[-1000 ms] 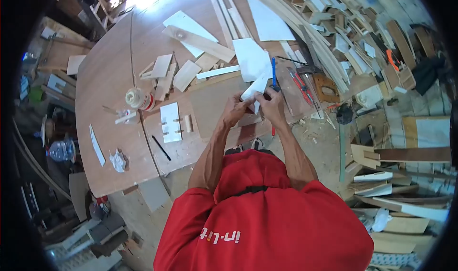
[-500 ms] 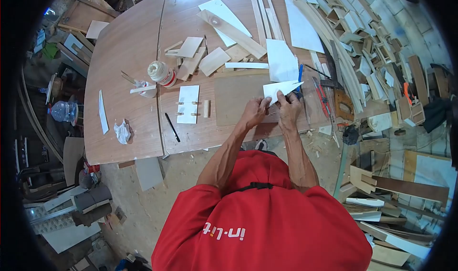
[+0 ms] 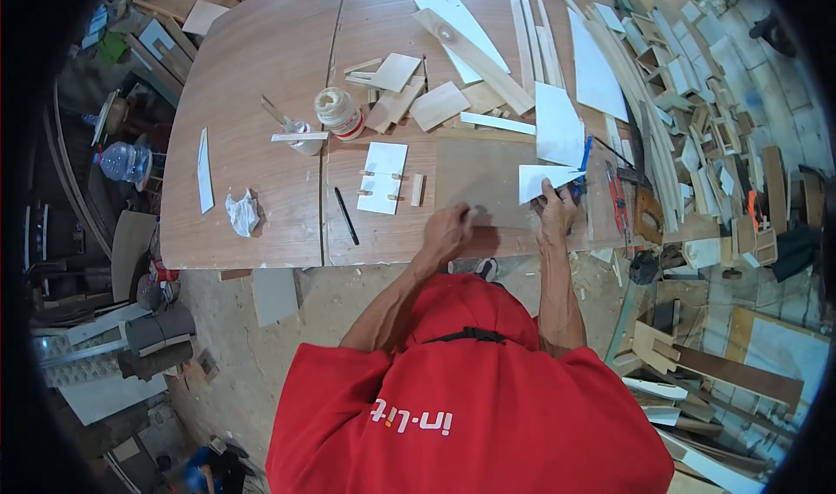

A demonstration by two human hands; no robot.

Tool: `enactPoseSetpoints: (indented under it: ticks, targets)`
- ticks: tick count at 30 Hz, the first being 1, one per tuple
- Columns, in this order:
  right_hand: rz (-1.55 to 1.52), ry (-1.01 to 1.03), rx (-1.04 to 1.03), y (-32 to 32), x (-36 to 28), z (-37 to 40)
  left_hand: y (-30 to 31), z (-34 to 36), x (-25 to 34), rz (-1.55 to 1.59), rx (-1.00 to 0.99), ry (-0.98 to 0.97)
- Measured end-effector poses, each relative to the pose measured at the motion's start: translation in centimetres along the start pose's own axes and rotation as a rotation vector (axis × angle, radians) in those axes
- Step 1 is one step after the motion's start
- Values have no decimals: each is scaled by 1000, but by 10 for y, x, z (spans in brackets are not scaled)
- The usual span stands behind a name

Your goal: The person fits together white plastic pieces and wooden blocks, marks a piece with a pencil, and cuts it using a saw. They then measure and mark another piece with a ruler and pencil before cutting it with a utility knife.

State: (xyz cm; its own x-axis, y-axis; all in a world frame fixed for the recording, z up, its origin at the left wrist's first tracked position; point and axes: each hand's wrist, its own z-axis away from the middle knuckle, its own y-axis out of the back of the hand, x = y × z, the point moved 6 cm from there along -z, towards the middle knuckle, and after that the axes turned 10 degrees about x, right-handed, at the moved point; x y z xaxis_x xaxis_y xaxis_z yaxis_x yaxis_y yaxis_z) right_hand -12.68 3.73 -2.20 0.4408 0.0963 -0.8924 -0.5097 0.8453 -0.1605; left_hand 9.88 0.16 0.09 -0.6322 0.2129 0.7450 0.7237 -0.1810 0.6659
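Note:
A small white pointed panel (image 3: pixel 533 182) is pinched in my right hand (image 3: pixel 556 215), its tip toward the right by a blue-handled tool (image 3: pixel 586 152). My left hand (image 3: pixel 448 231), apart from the panel, hovers at the near edge of the brown board (image 3: pixel 483 176); motion smears its fingers. Left of that board lies a white panel (image 3: pixel 381 178) with small wooden pegs along its seam. Beside it is a short wood strip (image 3: pixel 417 190). A larger white panel (image 3: pixel 560 124) lies just beyond my right hand.
An open glue jar (image 3: pixel 338 114) and a cup with sticks (image 3: pixel 303 137) stand on the table (image 3: pixel 252 94). A black pen (image 3: pixel 347 216) and crumpled tissue (image 3: pixel 242 213) lie nearer. Wood offcuts (image 3: pixel 440 107) fill the back; red-handled pliers (image 3: pixel 617 200) and a handsaw (image 3: pixel 648 214) lie right.
My left hand has let go of the white pointed panel and moved left, away from it. My right hand keeps hold. The whole view has shifted, moving the table rightward in frame.

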Motion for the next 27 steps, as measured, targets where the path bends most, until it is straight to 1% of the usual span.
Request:
enactPoseSetpoints:
  ticks: [2,4,5,7,8,9,10,11,13,14,16,18,20,22,24,27]
  targets:
    - [-11,3,26,1,1,1,17,22,-33,-6,156,80]
    - [-9,18,28,-1,1,5,46,39,-47,3,118,302]
    - [4,19,36,-1,0,7,49,46,-59,4,118,305]
    - [21,18,49,0,0,9,74,59,-77,-258,463,244]
    - [57,-2,2,-3,2,8,77,60,-83,-254,458,245]
    - [94,-22,-41,-4,4,7,87,60,-87,-362,482,318]
    - [97,-19,-30,-2,6,6,93,59,-90,-468,504,388]
    - [98,-20,-53,-4,9,5,93,57,-93,-459,495,385]
    - [100,-22,-81,-11,11,7,99,51,-94,-487,571,344]
    - [102,-22,-86,-12,9,9,98,48,-95,-488,575,348]
    - [133,-22,-85,-15,11,12,98,41,-103,-497,523,453]
    - [127,-40,-97,-16,16,13,98,38,-110,-505,527,466]
    - [105,-30,-98,-11,22,11,97,34,-104,-461,529,378]
    - [80,-48,-93,-9,23,12,97,32,-102,-431,512,400]
    - [103,-41,-140,-11,22,12,97,30,-104,-443,520,413]
    - [105,-39,-128,-11,21,12,97,30,-102,-440,509,398]
